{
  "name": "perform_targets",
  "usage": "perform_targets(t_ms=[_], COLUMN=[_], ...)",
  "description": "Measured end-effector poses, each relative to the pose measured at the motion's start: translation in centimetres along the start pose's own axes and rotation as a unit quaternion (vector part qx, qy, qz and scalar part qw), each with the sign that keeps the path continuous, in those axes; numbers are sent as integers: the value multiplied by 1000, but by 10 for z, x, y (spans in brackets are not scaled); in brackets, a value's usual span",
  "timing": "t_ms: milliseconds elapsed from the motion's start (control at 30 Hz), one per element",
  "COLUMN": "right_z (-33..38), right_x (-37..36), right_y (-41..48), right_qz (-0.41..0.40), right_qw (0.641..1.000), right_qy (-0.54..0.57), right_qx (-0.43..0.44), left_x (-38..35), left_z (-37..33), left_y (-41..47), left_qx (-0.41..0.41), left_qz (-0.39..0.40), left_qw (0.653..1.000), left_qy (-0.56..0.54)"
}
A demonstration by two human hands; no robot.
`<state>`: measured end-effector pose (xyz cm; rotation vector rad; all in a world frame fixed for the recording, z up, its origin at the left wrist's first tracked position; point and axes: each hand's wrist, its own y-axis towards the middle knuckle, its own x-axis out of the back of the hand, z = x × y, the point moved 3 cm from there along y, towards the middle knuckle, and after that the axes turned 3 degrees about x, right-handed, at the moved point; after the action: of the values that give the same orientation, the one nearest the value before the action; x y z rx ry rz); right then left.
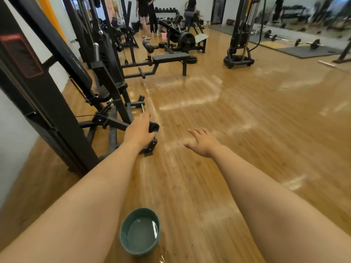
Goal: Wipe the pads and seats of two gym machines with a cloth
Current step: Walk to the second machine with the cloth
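Right now my left hand [139, 130] is curled round the cloth [154, 126], a dark wad with a bit of blue showing past my fingers. It looks soft and limp, probably wet and a little heavy. I judge it is best held bunched in the palm, squeezed enough not to drip, with one flat face left free for wiping. My right hand [204, 144] hangs open, fingers spread, holding nothing. Below my arms a green bowl [123, 225] of water stands on the wooden floor [237, 114]. Further off, past the black machine frame [106, 82], is a long padded seat [171, 56].
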<state>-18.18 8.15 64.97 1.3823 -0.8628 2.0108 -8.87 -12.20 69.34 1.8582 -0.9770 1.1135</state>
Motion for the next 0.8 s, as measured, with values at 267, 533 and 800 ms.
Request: perform_targets(t_ms=[267, 533, 800], right_z=[-25, -75, -164], right_x=[7, 47, 110], right_y=[75, 197, 323], right_qz=[14, 20, 52], right_qw=[1000, 1000, 997], right_qy=[13, 5, -49], right_qx=[-24, 8, 20], left_x=[-44, -84, -140], left_z=[3, -6, -54], left_y=[69, 185, 309], left_qx=[-44, 22, 41], left_qz=[52, 16, 29], left_qw=[998, 999, 997], left_qy=[0, -41, -56])
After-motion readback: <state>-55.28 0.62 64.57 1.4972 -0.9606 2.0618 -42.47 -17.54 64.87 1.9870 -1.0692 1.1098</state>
